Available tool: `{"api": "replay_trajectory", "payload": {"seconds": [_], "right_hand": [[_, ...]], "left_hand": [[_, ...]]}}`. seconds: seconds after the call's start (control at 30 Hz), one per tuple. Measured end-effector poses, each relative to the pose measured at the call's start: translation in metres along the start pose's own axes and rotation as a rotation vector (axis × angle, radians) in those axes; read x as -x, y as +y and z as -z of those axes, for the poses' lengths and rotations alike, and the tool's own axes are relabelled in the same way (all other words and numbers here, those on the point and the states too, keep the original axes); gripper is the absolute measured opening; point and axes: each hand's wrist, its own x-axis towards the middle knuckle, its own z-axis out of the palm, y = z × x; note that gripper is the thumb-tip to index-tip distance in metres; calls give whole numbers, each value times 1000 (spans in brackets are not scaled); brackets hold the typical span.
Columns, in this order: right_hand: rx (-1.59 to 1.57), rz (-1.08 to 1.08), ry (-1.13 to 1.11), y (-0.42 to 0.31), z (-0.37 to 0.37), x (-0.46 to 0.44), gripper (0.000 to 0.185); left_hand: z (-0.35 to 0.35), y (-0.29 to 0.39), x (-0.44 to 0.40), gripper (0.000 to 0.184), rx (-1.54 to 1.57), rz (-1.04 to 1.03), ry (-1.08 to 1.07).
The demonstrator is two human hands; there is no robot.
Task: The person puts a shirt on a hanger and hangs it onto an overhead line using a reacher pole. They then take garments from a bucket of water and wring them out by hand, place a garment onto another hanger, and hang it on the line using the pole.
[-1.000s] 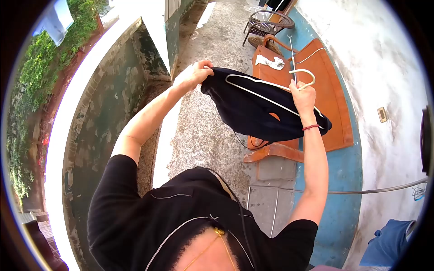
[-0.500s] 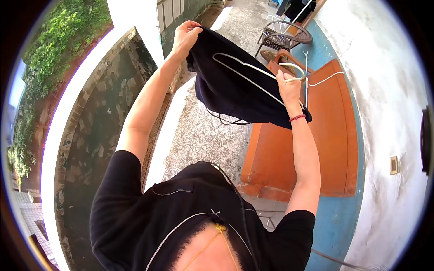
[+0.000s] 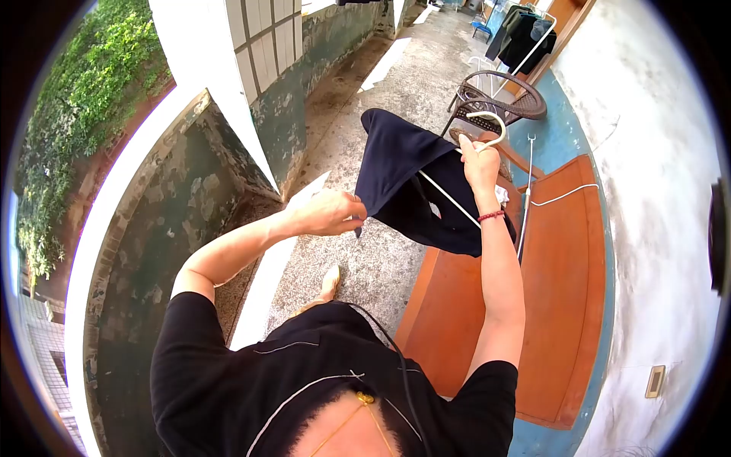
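Observation:
A dark navy garment point(image 3: 400, 156) hangs at an angle in front of me, partly over a white clothes hanger point(image 3: 499, 129). My right hand point(image 3: 481, 164) is closed around the hanger just below its hook, with the garment draping beneath. At the garment's left edge, my left hand point(image 3: 333, 212) has its fingers pinched on the cloth. One straight bar of the hanger shows across the garment's opening, while its far arm is hidden under the fabric.
An orange-brown wooden panel point(image 3: 533, 305) lies at the right, with a metal pole point(image 3: 526, 198) by it. Behind stands a brown wicker chair point(image 3: 502, 99). Dark clothes point(image 3: 525, 42) hang on a rack farther back. A low green wall point(image 3: 160, 274) runs along the left.
My left hand has come down and nearer, bringing the garment's edge with it. My right hand has dropped slightly, still on the hanger. The garment now covers the hanger's far arm.

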Motion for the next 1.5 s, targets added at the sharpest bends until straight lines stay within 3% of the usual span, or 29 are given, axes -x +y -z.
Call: {"api": "replay_trajectory", "payload": {"seconds": [0.03,0.1,0.2,0.23,0.3,0.37,0.43,0.47,0.5,0.6,0.7,0.77,0.93,1.03,1.07,1.17,1.3,1.37,1.5], "right_hand": [[9,11,-19,-2,-6,-7,47],[-6,62,-50,10,-24,-25,48],[-70,73,-92,13,-41,-55,44],[-110,64,-104,16,-46,-66,43],[-113,53,-154,29,-48,-90,34],[-118,28,-202,46,-43,-109,26],[-293,-20,-393,64,-31,-125,17],[-277,-29,-455,76,-26,-134,32],[-275,-45,-440,89,-27,-140,32],[-247,-313,-680,113,-28,-157,30],[-379,-362,-781,140,-30,-171,27],[-512,-393,-756,163,-28,-185,27],[-312,-152,-619,187,-24,-229,24],[-195,115,-392,190,1,-273,14],[-78,133,-346,190,16,-293,8],[-122,230,-127,188,48,-327,6],[-171,452,113,208,60,-348,18],[-92,225,243,264,55,-357,28],[-229,11,166,358,7,-366,49]], "left_hand": [[7,-22,-19,19,-5,16,101],[26,-65,-66,21,-30,-67,520],[59,-108,-142,18,-373,-167,864],[62,-131,-159,18,-359,-173,857],[66,-166,-196,15,-185,-123,313],[64,-191,-222,14,-117,-163,397],[69,-198,-236,15,-87,-149,392],[67,-203,-242,15,-76,-161,378],[66,-209,-247,15,-98,-129,348],[63,-227,-264,16,-102,-119,314],[57,-242,-277,15,-53,-167,334],[55,-248,-286,15,-74,-135,299],[52,-252,-324,12,-129,-147,330],[60,-246,-351,11,-170,-204,398],[61,-249,-361,12,-233,-173,370],[66,-247,-392,17,-329,-112,358],[82,-233,-432,13,-288,15,639],[90,-232,-440,12,-250,136,695],[91,-228,-453,13,-170,240,706]]}}
